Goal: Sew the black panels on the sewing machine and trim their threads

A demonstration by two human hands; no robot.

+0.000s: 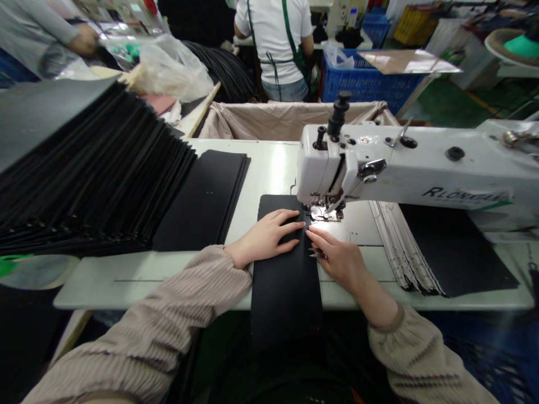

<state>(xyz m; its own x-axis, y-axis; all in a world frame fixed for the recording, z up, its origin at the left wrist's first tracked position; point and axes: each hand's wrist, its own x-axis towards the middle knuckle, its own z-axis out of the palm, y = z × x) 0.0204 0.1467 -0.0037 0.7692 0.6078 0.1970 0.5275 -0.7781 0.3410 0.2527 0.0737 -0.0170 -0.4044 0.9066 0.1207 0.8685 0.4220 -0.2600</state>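
Observation:
A long black panel [286, 292] lies under the sewing machine's needle area, its right edge beside the presser foot [324, 213]. It hangs over the table's front edge toward me. My left hand [269, 237] rests flat on the panel, fingers spread and pointing right. Just below the presser foot, my right hand [340, 259] touches the panel's right edge with its fingertips. Two pointed metal tips of thread snips [315, 253] stick out from under its curled fingers; the rest of the snips is hidden in the palm.
The white sewing machine [404, 163] spans the right side. Black panels [455, 247] lie stacked beneath its arm. More panels [202, 196] and a tall stack [92, 168] stand left. A cloth-lined bin [269, 120] is behind the table [168, 280]; a person in white [278, 39] is beyond.

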